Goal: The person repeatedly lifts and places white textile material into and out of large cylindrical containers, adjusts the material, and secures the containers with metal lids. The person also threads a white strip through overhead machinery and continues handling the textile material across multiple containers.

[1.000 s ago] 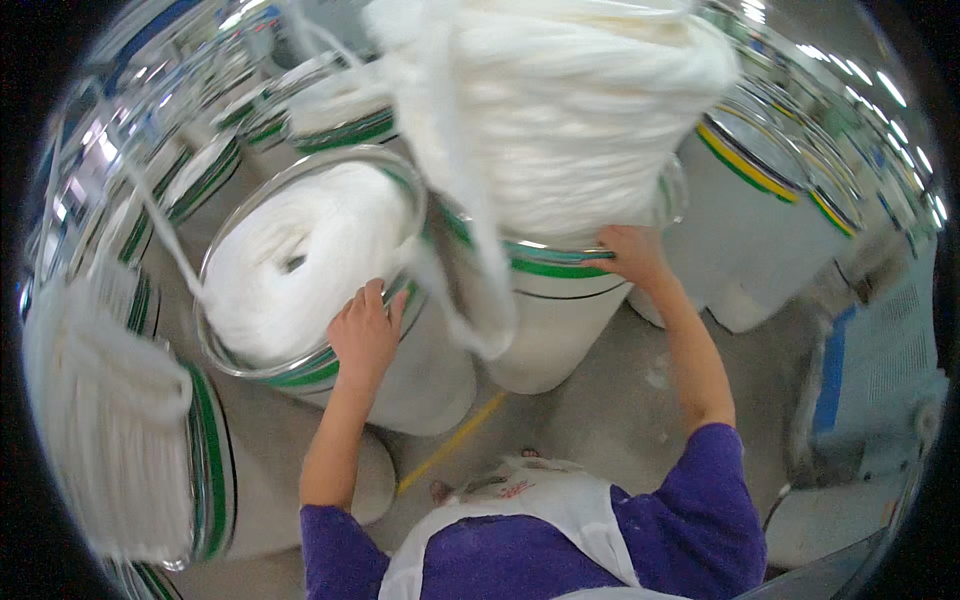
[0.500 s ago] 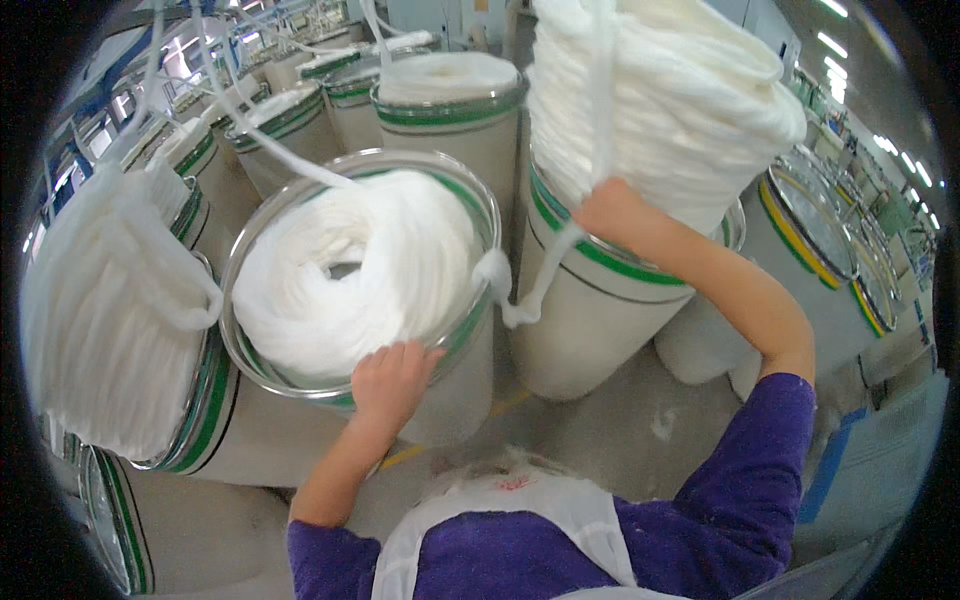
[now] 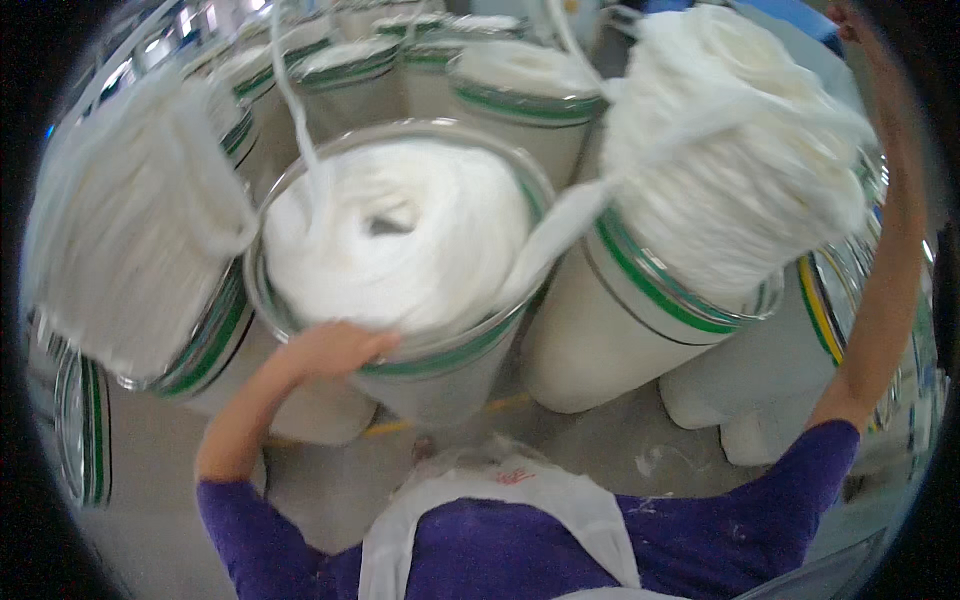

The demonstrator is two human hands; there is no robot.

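A tall sliver can with a metal rim and green band stands in front of me, holding a thick coil of white fibre sliver. My left hand grips its near rim. A loose strand of sliver rises from this can's right side to the heaped white sliver on the tilted can at right. My right hand is raised high at the far upper right, its fingers looking curled. Blur and shadow hide what is in it.
Another overflowing pile of sliver leans at the left. More filled cans stand behind, and a thin strand hangs down into the middle can. Yellow-banded cans are at the right. A yellow line marks the floor.
My right hand has swung up and away to the far right, and the drooping strand is now drawn straighter. My left hand has slid left along the rim. The view has shifted.
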